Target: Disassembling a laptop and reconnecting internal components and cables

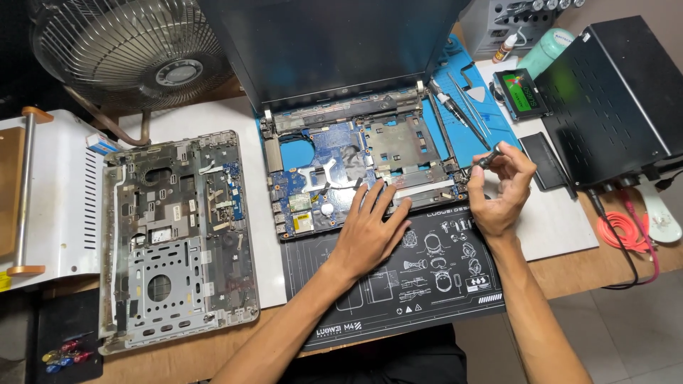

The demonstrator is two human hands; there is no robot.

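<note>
The opened laptop base (356,171) lies on a blue mat (469,135) at the middle of the bench (562,220), its screen tilted up behind it and its blue circuit board bare. At its front right corner stands the tip of a slim black screwdriver (486,158), slanting down toward the chassis edge. The work in hand looks like driving or loosening a small screw there. To do it well, the tip should sit square in the screw head, the shaft should stand closer to upright, and the pressure should stay light so the bit does not slip onto the board.

The right hand (498,192) is raised off the bench, wrist bent, thumb and first fingers pinched closed around the screwdriver's handle, the other fingers loosely curled. The left hand (370,231) lies flat and open, fingers spread over the base's front edge, holding nothing and steadying the chassis; its forearm crosses a black printed mat (398,284). A removed grey cover panel (174,238) rests well to the left, a fan (135,46) behind it.
</note>
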